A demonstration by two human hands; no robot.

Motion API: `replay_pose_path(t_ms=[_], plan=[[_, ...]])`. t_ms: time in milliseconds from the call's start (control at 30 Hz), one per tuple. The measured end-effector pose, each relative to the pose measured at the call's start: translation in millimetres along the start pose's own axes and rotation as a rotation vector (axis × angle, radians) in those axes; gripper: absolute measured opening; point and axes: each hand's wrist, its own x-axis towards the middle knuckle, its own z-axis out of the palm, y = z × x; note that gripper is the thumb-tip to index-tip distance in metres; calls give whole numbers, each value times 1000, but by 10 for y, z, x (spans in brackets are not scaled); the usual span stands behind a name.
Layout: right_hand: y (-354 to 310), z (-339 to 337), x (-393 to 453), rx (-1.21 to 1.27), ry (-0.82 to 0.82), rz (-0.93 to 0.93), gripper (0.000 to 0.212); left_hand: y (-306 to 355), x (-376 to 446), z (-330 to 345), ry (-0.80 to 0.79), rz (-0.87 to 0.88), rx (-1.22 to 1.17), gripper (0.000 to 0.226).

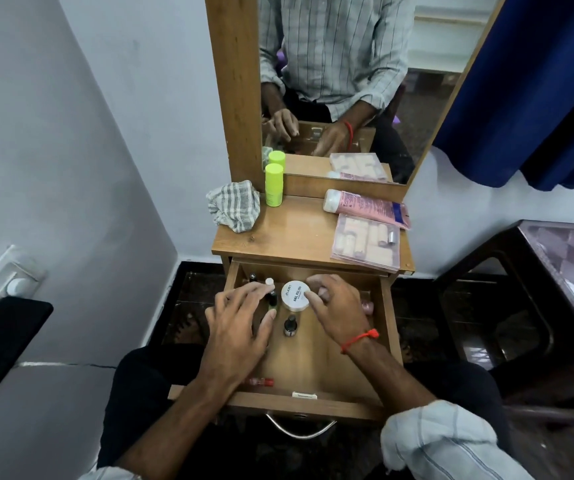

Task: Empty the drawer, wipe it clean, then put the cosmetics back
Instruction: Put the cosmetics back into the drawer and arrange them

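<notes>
Both hands in open drawer (387, 327) among cosmetics. Left hand (235, 336) spread open over small bottles (271, 296), gripping nothing clearly. Right hand (336, 311) pinching white jar (295, 295), lid reading "NAIL POLISH". Best lifted straight up, avoiding upright bottle (290, 325) nearby. Cloth (233, 206), green bottle (274, 184), pink tube (365, 205) on table (289, 237).

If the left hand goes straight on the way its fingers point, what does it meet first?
Most likely the small white-capped bottle just past the left hand's fingertips, in the drawer. Depth is unclear; they may already touch.
</notes>
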Motion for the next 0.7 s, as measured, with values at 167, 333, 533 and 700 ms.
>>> replay_pose_path(t_ms=[167, 333, 533, 700], plan=[[24, -596, 124, -238, 181, -265, 12, -7, 19, 30, -9, 18, -10, 48], [334, -969, 451, -417, 292, 8, 28, -36, 2, 25, -16, 24, 1, 47], [346, -1108, 1124, -532, 185, -1, 40, -28, -1, 23, -31, 38, 21, 48], [-104, -729, 1544, -601, 106, -268, 37, -20, -10, 17, -44, 30, 39, 47]])
